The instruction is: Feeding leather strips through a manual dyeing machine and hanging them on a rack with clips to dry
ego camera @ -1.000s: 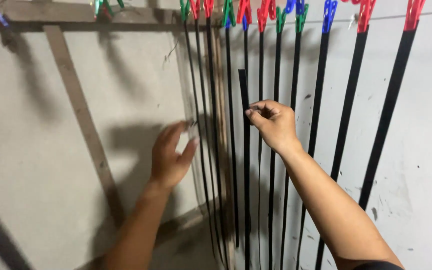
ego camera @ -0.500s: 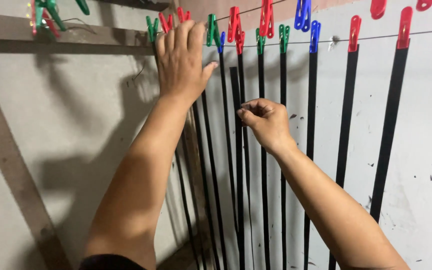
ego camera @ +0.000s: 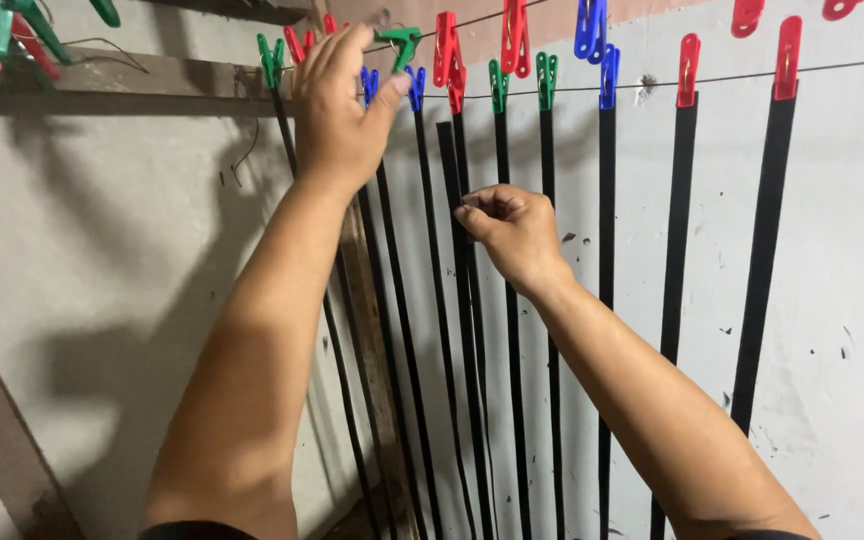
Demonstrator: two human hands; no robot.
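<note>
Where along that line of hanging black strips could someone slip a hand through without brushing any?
The widest gaps flank the two right-hand strips under red pegs. Between the left hand at the pegs and the right hand pinching a strip, strips hang crowded.

Both forearms are bare from wrist to past the elbow, with no watch, bracelet or glove on either. The left hand (ego camera: 337,110) and the right hand (ego camera: 512,228) carry no rings that show, and the fingernails that can be seen are short and unpainted. At the bottom edge of the view a dark, near-black sleeve hem (ego camera: 197,530) crosses the left upper arm, and a sliver of the same dark cloth shows at the right arm.
</note>
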